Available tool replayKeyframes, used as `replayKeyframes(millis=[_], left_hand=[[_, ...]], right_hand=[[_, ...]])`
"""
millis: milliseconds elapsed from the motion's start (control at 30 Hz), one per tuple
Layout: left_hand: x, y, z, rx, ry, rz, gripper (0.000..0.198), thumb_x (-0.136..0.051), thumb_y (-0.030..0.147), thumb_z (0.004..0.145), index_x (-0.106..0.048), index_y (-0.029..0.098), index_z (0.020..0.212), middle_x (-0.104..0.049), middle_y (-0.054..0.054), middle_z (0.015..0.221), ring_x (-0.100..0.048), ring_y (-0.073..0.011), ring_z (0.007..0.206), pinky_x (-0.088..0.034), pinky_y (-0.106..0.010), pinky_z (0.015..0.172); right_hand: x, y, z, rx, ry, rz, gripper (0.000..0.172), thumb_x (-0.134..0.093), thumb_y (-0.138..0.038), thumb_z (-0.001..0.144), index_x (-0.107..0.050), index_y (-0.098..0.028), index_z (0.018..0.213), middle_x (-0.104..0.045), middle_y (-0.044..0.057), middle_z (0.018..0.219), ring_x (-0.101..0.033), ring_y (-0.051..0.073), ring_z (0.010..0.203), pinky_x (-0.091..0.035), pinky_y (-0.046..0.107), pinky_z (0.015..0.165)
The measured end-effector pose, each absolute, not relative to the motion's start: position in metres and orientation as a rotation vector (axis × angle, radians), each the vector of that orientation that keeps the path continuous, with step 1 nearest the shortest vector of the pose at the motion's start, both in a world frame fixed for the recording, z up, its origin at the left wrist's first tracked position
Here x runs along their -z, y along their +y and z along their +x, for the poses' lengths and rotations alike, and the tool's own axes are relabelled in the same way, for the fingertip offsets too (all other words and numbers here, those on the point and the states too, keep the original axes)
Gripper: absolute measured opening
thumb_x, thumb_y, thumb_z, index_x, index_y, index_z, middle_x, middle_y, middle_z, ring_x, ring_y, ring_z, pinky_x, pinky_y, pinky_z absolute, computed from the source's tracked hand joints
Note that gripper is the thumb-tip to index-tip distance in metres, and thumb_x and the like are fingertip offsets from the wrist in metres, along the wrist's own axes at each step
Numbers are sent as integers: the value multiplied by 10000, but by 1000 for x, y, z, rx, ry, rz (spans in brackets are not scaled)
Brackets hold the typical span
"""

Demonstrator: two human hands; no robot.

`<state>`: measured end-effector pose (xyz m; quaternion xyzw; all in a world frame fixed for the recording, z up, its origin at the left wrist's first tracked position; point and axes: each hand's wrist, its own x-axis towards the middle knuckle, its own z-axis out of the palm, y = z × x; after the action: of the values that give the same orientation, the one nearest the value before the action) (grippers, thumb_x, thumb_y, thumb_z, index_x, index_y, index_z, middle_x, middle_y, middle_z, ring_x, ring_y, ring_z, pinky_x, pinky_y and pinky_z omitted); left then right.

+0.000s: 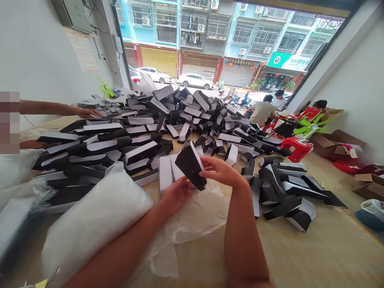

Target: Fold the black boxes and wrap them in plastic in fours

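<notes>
Both my hands hold one small black box (189, 163) above the table, tilted with a corner pointing up. My left hand (177, 194) grips it from below, fingers closed under its lower edge. My right hand (220, 171) pinches its right side with thumb and fingers. Beneath the hands lies a crumpled clear plastic bag (195, 218). Two white flat boxes (168, 171) lie just behind the held box. A large heap of black and white boxes (144, 128) covers the table beyond.
A white stuffed plastic bag (96, 216) lies at my left forearm. Another person's hand (88, 113) rests on the heap at far left. More flattened boxes (288, 192) lie at right. People sit by red stools (295, 147) near the open shopfront; cardboard cartons (333, 144) stand along the right wall.
</notes>
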<state>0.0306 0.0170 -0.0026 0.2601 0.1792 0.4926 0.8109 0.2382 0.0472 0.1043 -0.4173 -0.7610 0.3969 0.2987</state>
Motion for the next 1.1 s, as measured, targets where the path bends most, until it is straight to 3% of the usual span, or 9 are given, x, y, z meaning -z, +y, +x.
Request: replayKeyframes(millis=[167, 300, 400, 567, 800, 1100], left_hand=[[6, 13, 35, -1110, 331, 773, 493, -837, 309, 773, -654, 261, 1228, -656, -73, 1280, -629, -240, 1153, -502, -363, 952], [8, 11, 35, -1034, 304, 853, 660, -848, 353, 761, -550, 352, 1349, -565, -80, 1423, -540, -313, 1309, -508, -466, 988], [12, 12, 34, -1026, 311, 859, 677, -821, 349, 794, -499, 372, 1388, -559, -85, 1429, -583, -311, 1262, -535, -484, 950], [16, 15, 35, -1062, 330, 766, 485, -713, 371, 895, -530, 309, 1340, -679, -76, 1254, -699, -254, 1077, -519, -467, 966], [15, 15, 37, -1109, 373, 754, 483, -762, 357, 858, -555, 276, 1286, -743, -54, 1111, -737, -237, 976, -528, -415, 920], [14, 14, 36, -1148, 389, 744, 535, -803, 329, 818, -551, 280, 1288, -749, -54, 1106, -736, -249, 998, -529, -409, 916]], right_hand=[[-103, 48, 241, -1103, -1928, -1199, 611, -724, -465, 807, -583, -208, 1344, -672, 57, 1064, -647, 197, 908, -568, 370, 849], [-99, 51, 238, -1123, -1885, -1295, 823, -717, -525, 817, -394, -185, 1493, -628, 78, 1099, -651, 196, 922, -574, 340, 805], [-97, 52, 232, -1138, -1859, -1351, 928, -703, -541, 831, -247, -197, 1563, -622, 72, 1077, -668, 190, 864, -578, 318, 748], [-100, 52, 221, -1088, -1858, -1441, 1029, -715, -510, 836, -96, -214, 1604, -635, 45, 1004, -660, 156, 683, -562, 320, 713], [-102, 49, 219, -1040, -1915, -1448, 1127, -774, -500, 780, -68, -210, 1609, -620, 57, 1023, -639, 174, 748, -549, 324, 713], [-105, 46, 219, -950, -2033, -1415, 1046, -729, -533, 793, -150, -205, 1600, -600, 76, 1066, -632, 216, 887, -542, 379, 820]])
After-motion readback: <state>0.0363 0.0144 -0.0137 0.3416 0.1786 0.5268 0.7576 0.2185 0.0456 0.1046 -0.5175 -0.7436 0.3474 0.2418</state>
